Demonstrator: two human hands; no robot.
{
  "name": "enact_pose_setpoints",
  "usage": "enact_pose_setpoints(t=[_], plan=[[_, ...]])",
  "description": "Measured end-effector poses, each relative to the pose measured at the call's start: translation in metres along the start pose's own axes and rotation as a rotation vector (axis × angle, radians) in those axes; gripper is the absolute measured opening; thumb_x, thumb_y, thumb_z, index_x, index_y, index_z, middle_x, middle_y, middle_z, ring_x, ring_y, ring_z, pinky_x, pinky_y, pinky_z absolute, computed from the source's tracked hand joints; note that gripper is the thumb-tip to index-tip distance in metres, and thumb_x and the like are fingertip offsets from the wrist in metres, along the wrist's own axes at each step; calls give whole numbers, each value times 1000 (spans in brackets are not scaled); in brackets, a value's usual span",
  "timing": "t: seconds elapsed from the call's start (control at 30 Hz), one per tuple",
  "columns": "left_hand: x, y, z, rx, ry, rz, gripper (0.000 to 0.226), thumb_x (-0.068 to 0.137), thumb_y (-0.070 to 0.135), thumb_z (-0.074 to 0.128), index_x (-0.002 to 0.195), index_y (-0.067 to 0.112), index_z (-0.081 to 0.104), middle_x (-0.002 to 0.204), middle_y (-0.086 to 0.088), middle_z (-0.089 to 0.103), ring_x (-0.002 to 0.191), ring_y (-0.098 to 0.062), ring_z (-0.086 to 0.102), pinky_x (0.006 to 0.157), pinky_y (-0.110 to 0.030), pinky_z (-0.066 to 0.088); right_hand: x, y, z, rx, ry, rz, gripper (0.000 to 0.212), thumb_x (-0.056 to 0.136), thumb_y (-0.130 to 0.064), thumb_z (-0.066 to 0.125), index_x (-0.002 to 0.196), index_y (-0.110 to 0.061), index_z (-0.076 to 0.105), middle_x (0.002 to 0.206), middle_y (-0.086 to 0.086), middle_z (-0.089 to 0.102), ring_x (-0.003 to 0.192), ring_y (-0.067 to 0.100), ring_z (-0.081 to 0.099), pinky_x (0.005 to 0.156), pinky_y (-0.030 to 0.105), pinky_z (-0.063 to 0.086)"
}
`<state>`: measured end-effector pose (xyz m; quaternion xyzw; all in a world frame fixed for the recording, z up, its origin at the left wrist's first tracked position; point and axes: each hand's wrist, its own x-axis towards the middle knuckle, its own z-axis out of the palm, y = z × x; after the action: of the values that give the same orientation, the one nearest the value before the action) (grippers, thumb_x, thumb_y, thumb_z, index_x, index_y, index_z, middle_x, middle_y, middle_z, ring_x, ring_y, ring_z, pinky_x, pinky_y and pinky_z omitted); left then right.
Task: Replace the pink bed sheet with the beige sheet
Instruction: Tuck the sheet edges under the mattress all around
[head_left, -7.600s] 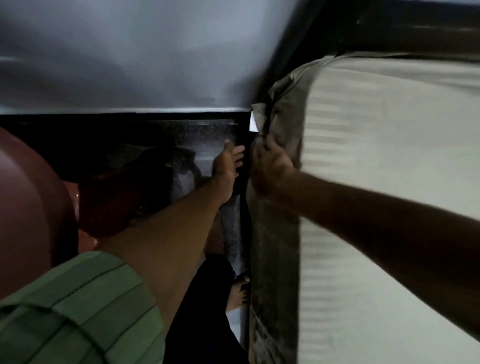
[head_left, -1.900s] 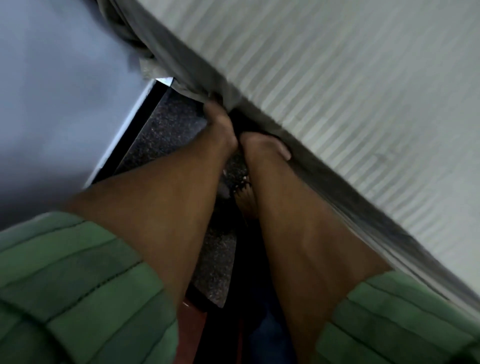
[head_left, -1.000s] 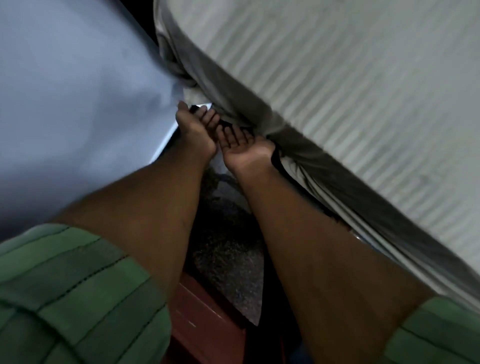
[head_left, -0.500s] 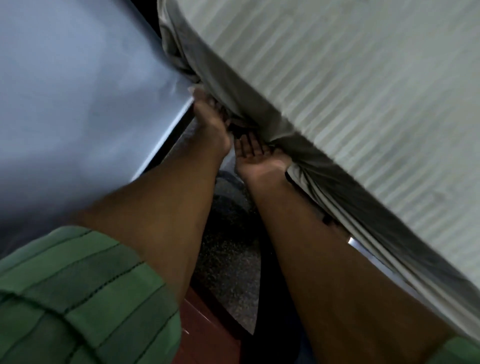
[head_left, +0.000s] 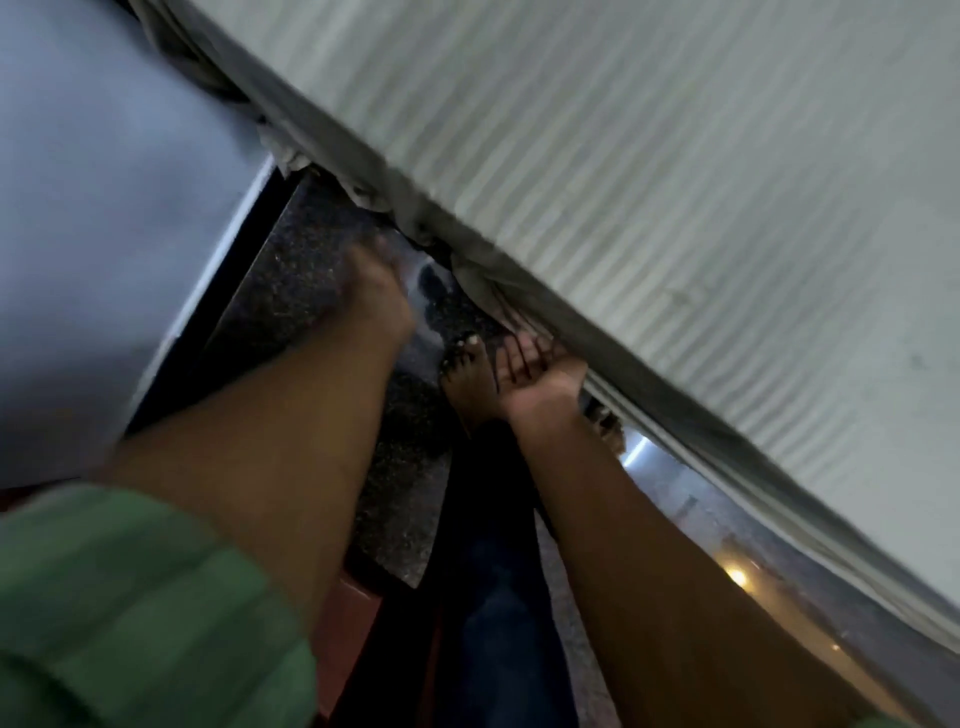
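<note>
Sheet (head_left: 649, 208): beige striped, over mattress, edge bunched along side
Right hand (head_left: 535, 366): palm up, fingers straight under sheet edge
Left hand (head_left: 374, 296): blurred, grip unclear, above floor (head_left: 291, 260)

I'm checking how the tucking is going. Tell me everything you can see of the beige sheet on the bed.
The beige sheet is a pale cloth with fine woven stripes, spread smooth over the top of the bed. Its edge hangs down the side in loose, bunched folds, not fully tucked. The right hand, palm up, reaches under that hanging edge with its fingers at the cloth. The left hand is blurred and apart from it.
</note>
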<state>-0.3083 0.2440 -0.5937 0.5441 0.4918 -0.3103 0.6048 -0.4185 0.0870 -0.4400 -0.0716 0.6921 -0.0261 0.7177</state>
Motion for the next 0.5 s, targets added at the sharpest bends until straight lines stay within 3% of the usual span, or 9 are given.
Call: enact_pose_setpoints(t=[0.07,0.1,0.17,0.23,0.3,0.4,0.47,0.5], plan=[[-140,-13,32,-100,-37,-183,36,105,37,33,72,27,41,45,11,47,44,-6,43,56,-18,33,-6,-11,-26,-7,24,-6,36,108,-37,31,96,-15,58,126,14,66,126,30,59,109,41,46],[-149,-21,38,-101,-127,-154,37,105,36,31,72,22,42,45,6,50,43,-11,47,53,-19,36,-8,-17,-37,21,29,7,40,108,-38,29,99,-13,59,130,14,65,128,30,58,111,42,44],[-180,-49,67,37,-125,-162,38,105,41,32,99,17,61,82,-4,73,68,-17,65,62,-25,46,-6,-28,-57,98,52,-11,44,108,-37,25,103,-9,60,124,15,66,128,31,58,112,44,44],[-199,-67,97,83,-84,-179,41,106,41,30,128,20,58,119,-4,70,91,-21,67,74,-29,50,-6,-44,-80,136,77,-27,46,107,-35,25,106,-7,61,111,14,67,124,32,61,113,45,44],[-217,-82,113,39,-105,-129,39,107,38,28,127,23,58,114,-3,66,95,-22,64,76,-28,48,-4,-59,-101,152,132,-48,48,106,-39,26,100,-7,61,103,14,67,110,31,65,110,46,47],[-222,-100,119,6,-96,-128,43,105,42,32,112,16,65,96,-6,64,74,-21,57,61,-23,43,-6,-78,-124,113,198,-65,41,104,-44,33,90,-14,56,85,8,62,81,24,61,98,41,49],[-213,-111,118,19,-70,-136,55,104,46,36,130,7,64,104,-16,68,84,-30,61,63,-23,42,-2,-89,-137,97,184,-30,40,101,-49,33,88,-21,59,68,2,66,72,21,57,90,35,45],[-214,-114,116,48,-62,-121,60,105,46,37,143,5,56,119,-27,66,93,-36,61,61,-22,42,-2,-93,-144,77,184,-8,42,101,-49,31,88,-22,61,60,2,68,74,22,58,91,34,41]])
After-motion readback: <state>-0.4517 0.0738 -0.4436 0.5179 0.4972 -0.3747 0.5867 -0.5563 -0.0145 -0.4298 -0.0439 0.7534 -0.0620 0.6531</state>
